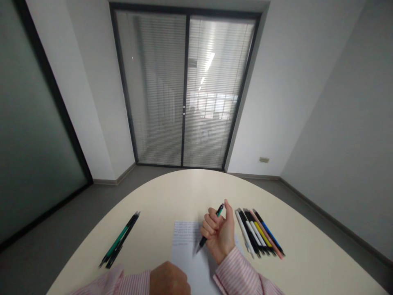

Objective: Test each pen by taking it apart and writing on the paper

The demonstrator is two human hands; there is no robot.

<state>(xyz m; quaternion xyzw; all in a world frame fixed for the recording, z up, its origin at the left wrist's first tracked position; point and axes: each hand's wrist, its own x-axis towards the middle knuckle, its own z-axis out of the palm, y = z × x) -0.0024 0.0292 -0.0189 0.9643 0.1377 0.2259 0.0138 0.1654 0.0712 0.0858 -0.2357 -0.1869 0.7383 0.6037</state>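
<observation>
Green-and-black pen, wrapped in right hand, thumb extended, slanting down-left over paper sheet. Left hand, curled at sheet's left edge, contents unclear.

A black pen with a green part slants over a white sheet of paper, tip toward the lower left. The paper lies flat, small writing across its top.
</observation>
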